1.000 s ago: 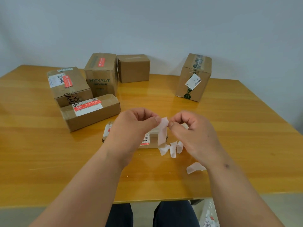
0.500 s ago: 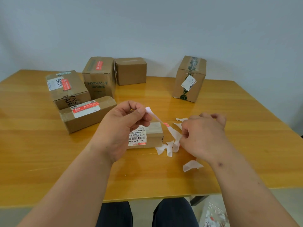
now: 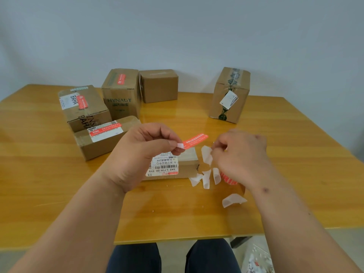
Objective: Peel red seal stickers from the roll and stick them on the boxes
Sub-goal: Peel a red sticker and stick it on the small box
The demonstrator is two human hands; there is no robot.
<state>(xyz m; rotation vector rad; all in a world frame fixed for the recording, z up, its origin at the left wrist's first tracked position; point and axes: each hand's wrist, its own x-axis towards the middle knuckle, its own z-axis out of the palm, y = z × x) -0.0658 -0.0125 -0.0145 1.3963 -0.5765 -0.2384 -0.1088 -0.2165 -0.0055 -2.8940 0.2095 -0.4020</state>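
My left hand (image 3: 141,152) pinches a red seal sticker (image 3: 195,141) by its white end; the sticker sticks out to the right, free in the air above a small flat box (image 3: 187,164) with a barcode label. My right hand (image 3: 240,158) is beside it, fingers curled round a strip of white backing paper (image 3: 206,156). A bit of the red sticker roll (image 3: 227,179) shows under my right hand. Three boxes at the left, a flat one (image 3: 102,142), the BAHA box (image 3: 84,109) and the HYNAUT box (image 3: 120,91), carry red stickers.
A plain box (image 3: 159,85) and a taller taped box (image 3: 229,95) stand at the back of the wooden table (image 3: 59,194). Curled white backing scraps (image 3: 204,177) lie by the small box, one more (image 3: 232,200) nearer me. The table's front edge is close, my knees below it.
The hands have pulled apart: the red sticker came off its backing and now hangs from my left hand, while my right hand kept the white strip and drew to the right.
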